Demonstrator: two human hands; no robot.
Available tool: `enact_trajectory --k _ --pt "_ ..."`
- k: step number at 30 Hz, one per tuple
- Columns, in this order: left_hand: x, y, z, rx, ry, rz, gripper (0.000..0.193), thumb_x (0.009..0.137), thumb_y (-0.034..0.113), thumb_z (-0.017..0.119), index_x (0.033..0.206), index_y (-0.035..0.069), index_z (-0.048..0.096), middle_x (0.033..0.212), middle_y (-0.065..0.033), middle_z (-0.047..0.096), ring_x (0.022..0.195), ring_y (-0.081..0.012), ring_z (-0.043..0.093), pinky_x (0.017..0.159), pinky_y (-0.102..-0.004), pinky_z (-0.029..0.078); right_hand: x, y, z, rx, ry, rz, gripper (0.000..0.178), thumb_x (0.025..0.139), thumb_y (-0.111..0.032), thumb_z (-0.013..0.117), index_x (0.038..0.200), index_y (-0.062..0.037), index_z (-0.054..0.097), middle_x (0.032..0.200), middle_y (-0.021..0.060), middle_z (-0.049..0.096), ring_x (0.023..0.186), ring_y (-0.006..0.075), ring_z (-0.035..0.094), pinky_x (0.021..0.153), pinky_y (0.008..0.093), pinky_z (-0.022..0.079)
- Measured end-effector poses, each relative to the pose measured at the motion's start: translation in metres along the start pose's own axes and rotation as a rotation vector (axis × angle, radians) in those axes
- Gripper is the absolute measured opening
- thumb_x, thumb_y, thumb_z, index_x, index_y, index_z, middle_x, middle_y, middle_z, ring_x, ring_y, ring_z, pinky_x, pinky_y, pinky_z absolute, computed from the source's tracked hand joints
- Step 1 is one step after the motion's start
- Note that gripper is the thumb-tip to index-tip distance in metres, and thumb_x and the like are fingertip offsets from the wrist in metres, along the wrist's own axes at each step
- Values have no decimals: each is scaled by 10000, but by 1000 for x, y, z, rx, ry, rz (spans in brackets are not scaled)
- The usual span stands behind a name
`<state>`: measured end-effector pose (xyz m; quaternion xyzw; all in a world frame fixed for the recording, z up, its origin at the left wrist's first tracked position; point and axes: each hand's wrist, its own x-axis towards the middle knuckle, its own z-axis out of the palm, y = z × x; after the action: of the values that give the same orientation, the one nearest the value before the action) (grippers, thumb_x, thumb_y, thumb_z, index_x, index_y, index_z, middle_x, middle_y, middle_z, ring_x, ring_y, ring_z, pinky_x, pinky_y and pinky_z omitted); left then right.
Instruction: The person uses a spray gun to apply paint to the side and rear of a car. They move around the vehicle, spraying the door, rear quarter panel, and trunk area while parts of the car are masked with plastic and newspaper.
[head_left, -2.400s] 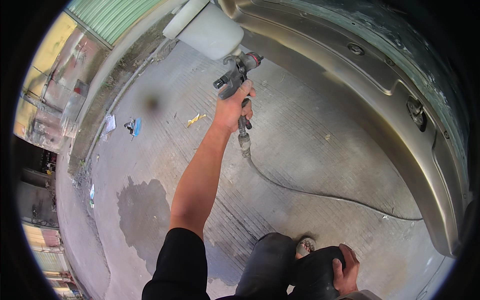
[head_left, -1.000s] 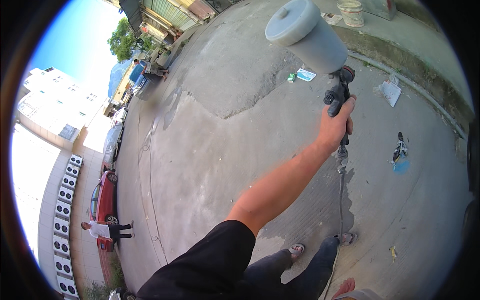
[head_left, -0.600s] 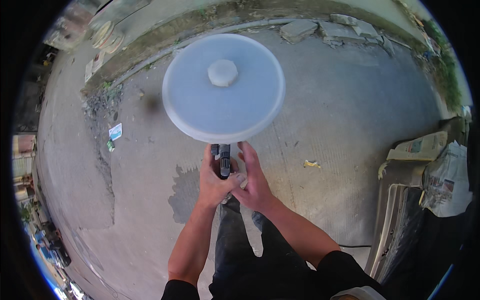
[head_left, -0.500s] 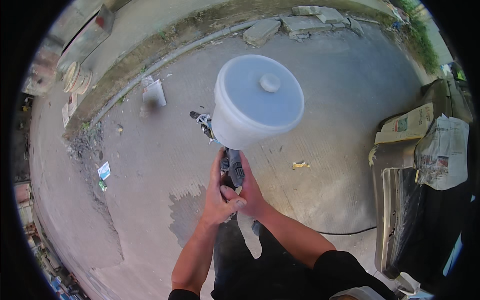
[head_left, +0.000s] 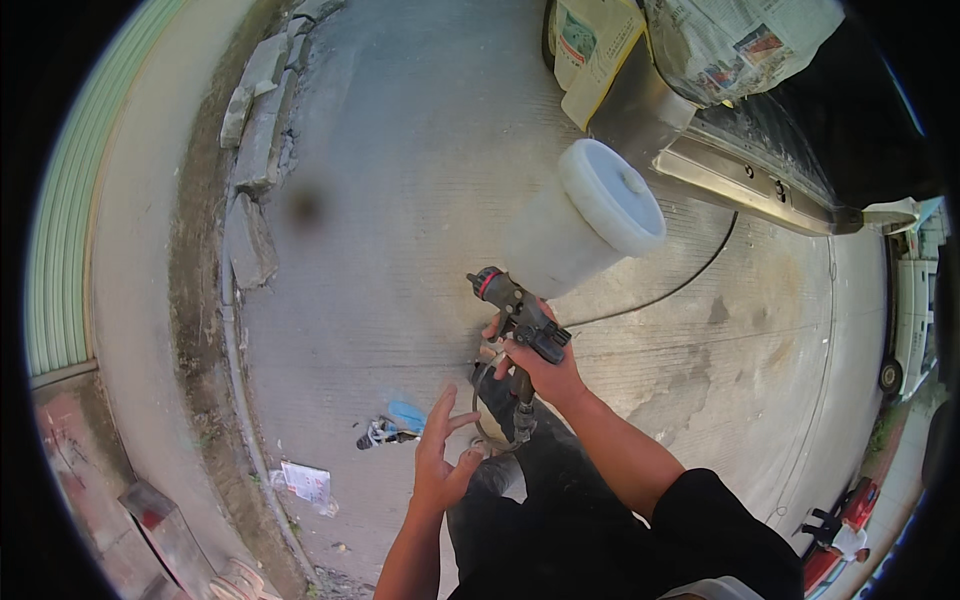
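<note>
My right hand (head_left: 550, 372) is wrapped round the handle of a black spray gun (head_left: 520, 312) with a red ring near its nozzle. A large white translucent plastic paint cup (head_left: 570, 235) with a round lid sits on the gun, tilted to the upper right. The nozzle points to the left. A hose fitting (head_left: 524, 410) hangs below the handle, over my dark trousers. My left hand (head_left: 440, 465) is apart from the gun, at its lower left. Its fingers are spread and nothing is in them.
At the upper right stands a metallic car body part (head_left: 740, 172), partly covered with newspaper (head_left: 745, 45). A black hose (head_left: 660, 297) crosses the concrete ground. Broken concrete slabs (head_left: 262, 130) line the left kerb. Litter (head_left: 390, 430) lies near my left hand. A person (head_left: 835, 530) is at the lower right.
My left hand has come off the spray gun and opened. The gun and cup have moved right and tilted in my right hand. My view has turned, bringing the masked car part to the top.
</note>
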<state>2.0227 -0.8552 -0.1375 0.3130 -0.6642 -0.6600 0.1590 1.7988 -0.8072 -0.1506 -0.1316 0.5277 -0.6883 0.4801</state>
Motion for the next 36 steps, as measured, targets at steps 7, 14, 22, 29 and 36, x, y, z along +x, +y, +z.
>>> enact_trajectory --k 7,14,22,29,36 --pt "80 -71 -92 195 -112 -481 470 974 114 599 1404 -39 486 1248 -176 656 1088 -219 674 960 -343 507 85 16 -103 247 923 -238 229 949 -101 592 1155 -3 614 1094 91 672 994 199 667 522 334 592" --pt "211 -89 -171 425 -568 -570 428 974 84 603 1368 -56 510 1191 -171 683 1064 -225 685 935 -323 514 108 36 -118 289 1283 -308 237 942 -132 642 1140 -4 618 968 92 669 844 169 662 474 295 560" --pt "381 -77 -265 773 -655 -167 362 935 103 622 1274 -21 596 1086 -169 725 996 -258 706 900 -369 534 127 92 -185 -437 1569 -423 555 911 -43 679 1434 -3 497 1035 82 694 849 109 648 646 288 566" --pt "481 -177 -210 888 -991 422 306 835 89 666 1126 -7 659 1011 -170 715 924 -338 695 845 -420 546 184 225 -291 -1453 1611 -597 706 737 25 734 1407 -57 529 1191 173 642 939 376 669 780 407 554" --pt "537 -237 -179 744 -976 907 306 913 228 621 1071 -33 644 933 -180 714 813 -358 689 770 -461 568 291 290 -335 -1596 1681 -697 829 684 36 733 1458 -103 472 1140 112 631 892 302 674 629 381 552"
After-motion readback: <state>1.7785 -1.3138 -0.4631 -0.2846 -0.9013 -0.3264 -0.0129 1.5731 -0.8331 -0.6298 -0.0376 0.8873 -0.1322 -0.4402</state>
